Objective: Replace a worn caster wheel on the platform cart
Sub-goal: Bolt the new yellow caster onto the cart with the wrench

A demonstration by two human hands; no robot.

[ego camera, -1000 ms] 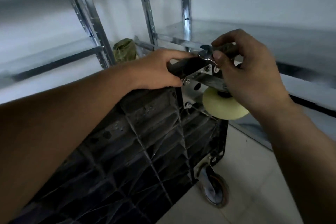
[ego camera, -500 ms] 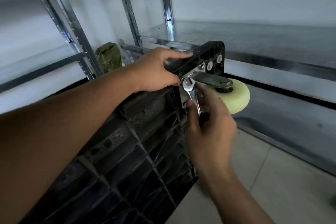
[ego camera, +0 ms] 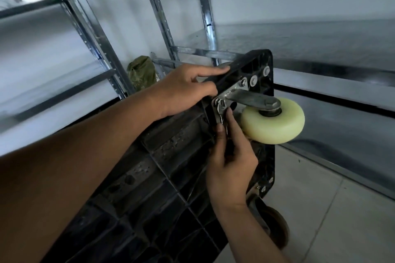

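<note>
The black platform cart (ego camera: 171,156) stands tipped on edge with its ribbed underside facing me. A pale yellow caster wheel (ego camera: 275,121) sits in a metal bracket (ego camera: 248,97) bolted at the cart's top right corner. My left hand (ego camera: 188,89) grips the cart's upper edge beside the bracket. My right hand (ego camera: 230,156) holds a small silver wrench (ego camera: 221,111), its jaw set on a nut at the bracket plate's lower left corner. A darker, worn caster (ego camera: 275,228) is at the cart's lower right corner, partly hidden behind my right forearm.
Galvanised metal shelving (ego camera: 89,28) stands behind and to the left, with a long shelf (ego camera: 320,34) running to the right. A green cloth bag (ego camera: 141,70) lies by the shelf uprights. Pale floor tiles (ego camera: 342,209) show at the lower right.
My right hand came down from the bracket's top to below it and set the wrench on the lower left nut. My left hand kept its grip on the cart edge.
</note>
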